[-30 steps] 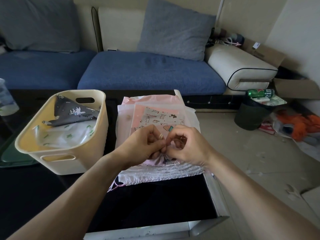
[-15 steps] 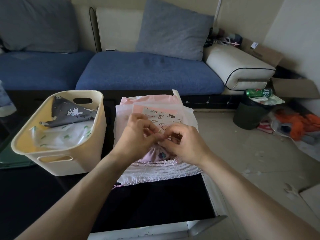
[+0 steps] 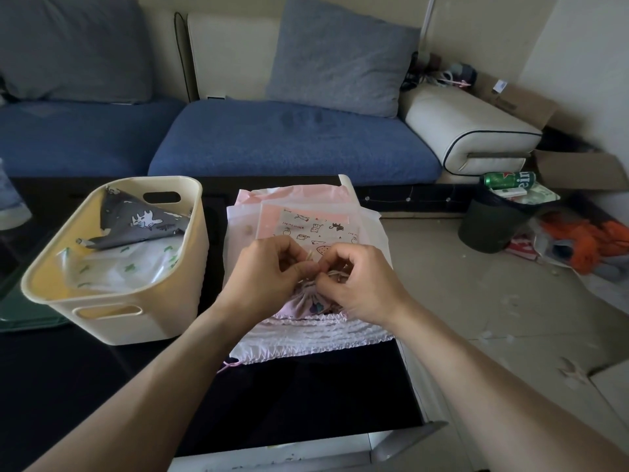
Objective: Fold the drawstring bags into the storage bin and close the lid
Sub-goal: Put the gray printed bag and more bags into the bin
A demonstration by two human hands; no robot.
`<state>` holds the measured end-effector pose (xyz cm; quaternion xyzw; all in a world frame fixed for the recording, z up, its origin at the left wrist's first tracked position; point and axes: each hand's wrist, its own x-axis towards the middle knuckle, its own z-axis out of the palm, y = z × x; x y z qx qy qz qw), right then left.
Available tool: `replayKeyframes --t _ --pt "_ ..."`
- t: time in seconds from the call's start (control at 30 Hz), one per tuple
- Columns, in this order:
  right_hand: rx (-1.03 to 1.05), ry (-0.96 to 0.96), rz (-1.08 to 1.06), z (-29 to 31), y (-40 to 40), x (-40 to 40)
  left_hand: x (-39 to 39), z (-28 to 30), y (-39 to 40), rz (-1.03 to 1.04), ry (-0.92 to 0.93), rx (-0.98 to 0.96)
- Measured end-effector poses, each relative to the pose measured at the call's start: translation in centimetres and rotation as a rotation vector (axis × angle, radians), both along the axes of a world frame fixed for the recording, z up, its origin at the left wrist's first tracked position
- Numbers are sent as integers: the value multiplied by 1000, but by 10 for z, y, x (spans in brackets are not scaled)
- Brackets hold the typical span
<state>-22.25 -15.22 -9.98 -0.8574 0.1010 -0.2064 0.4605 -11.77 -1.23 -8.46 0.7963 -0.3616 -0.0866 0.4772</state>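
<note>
Left hand (image 3: 263,284) and right hand (image 3: 360,287) meet over the bag stack (image 3: 306,330), right of the bin (image 3: 136,311). Fingers of both pinch a cord (image 3: 335,273) at the gathered pink bag (image 3: 308,303), which the hands mostly hide. Bin holds folded bags (image 3: 136,223).

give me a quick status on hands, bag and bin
Left hand and right hand both pinch the cord at the gathered mouth of the small pink bag. Bag on the stack, not in the bin. No lid in view.
</note>
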Motion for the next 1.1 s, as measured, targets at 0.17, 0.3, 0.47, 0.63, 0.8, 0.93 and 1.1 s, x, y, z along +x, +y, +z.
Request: replayKeyframes --t 0.17,0.3,0.47,0.63,0.8,0.93,1.1 --pt "9 8 -2 3 1 0 0 4 1 -45 157 -44" --pt "2 33 22 6 -1 -1 6 4 3 -54 497 -73" --pt "-201 -126 -55 9 3 -1 11 4 4 -71 869 -129" --pt "-246 -142 21 11 3 -3 10 3 2 -107 962 -164" --pt "-288 -37 -38 15 1 -4 11 0 3 -57 893 -129" --pt "-228 192 39 17 3 -6 15 -4 3 65 748 -109" --pt "-233 448 146 21 8 -12 19 -13 2 145 640 -92"
